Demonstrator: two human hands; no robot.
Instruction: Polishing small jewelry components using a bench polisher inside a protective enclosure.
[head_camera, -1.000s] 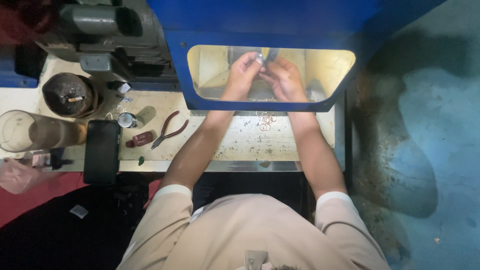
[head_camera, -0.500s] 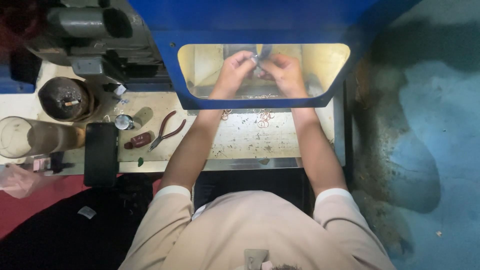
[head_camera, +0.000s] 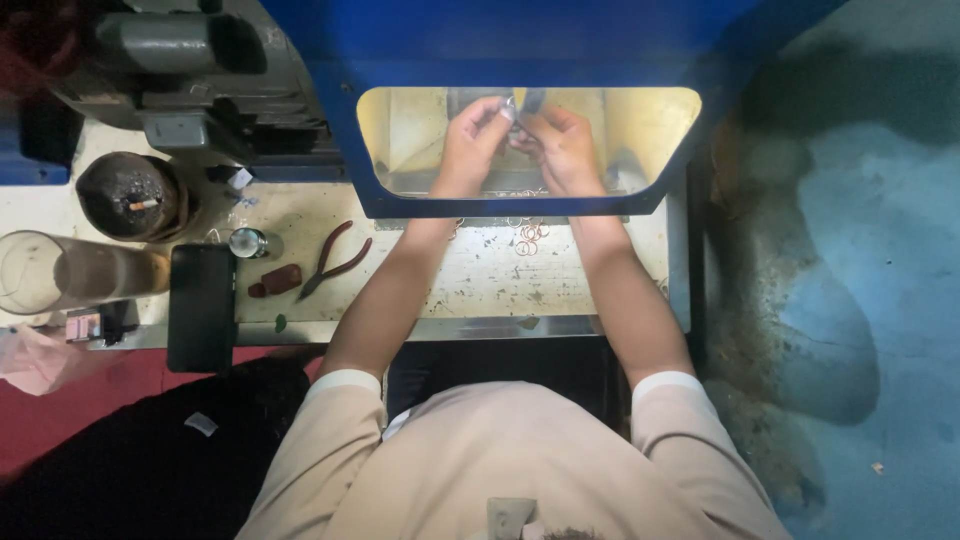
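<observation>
both hands were up inside the lit opening of the blue hood (head_camera: 340, 130), close together. the left hand (head_camera: 470, 140) and the right hand (head_camera: 565, 145) were each pinched on a small metal piece (head_camera: 512, 108) held between their fingertips, just under a dark fitting at the top of the opening. what exactly the piece was could not be told; it was too small and partly covered by fingers.

on the worktop (head_camera: 470, 280) below the opening lay a cluster of small copper-coloured rings (head_camera: 528, 238), near the right forearm. red-handled pliers (head_camera: 335, 262) lay well to the left, beside a dark phone (head_camera: 200, 305), a tumbler (head_camera: 50, 272) and a round ashtray (head_camera: 128, 195).

as a judgement: the grip was fingertip-only on something tiny, so a slip could drop it among the loose rings or into the hood's floor, where it would be hard to pick out. the forearms passed just over the rings, and a careless pull back could sweep them off the worktop edge.

against the frame half a second before, the hands sat a little higher and closer together in the opening, and the worktop items lay as they had.
</observation>
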